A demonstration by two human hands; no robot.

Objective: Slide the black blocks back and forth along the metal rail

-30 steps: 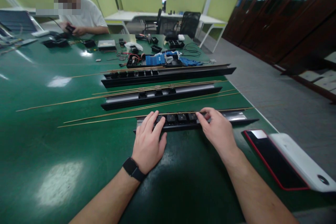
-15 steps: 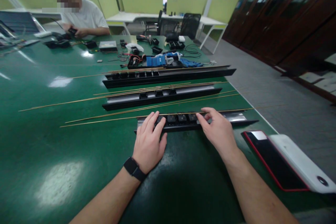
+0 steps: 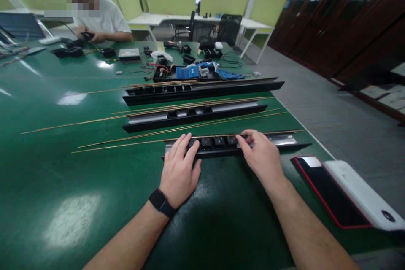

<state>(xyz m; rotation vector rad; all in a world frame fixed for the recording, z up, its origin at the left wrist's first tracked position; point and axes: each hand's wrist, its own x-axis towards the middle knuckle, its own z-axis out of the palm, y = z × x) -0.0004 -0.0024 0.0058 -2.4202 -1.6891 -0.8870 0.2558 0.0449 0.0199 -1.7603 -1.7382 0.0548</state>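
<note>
Three channels (image 3: 196,120) | left hand (image 3: 179,173) on one, grip apart | right hand (image 3: 263,157) grip: can't tell

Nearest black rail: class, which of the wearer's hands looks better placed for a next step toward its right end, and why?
Right, probably. The right hand is already beside the rail's right portion, fingertips near the block row. The left hand lies over the left portion, farther away.

Three black channels are counted: the near channel (image 3: 284,140) is touched by the fingers (image 3: 181,145), and a middle channel (image 3: 148,125) and a far channel (image 3: 237,90) are set beyond them. Between both hands' fingers, at least three dark blocks (image 3: 219,141) are seen; beyond the fingers, three black pieces (image 3: 191,111) are held in the middle channel.
</note>
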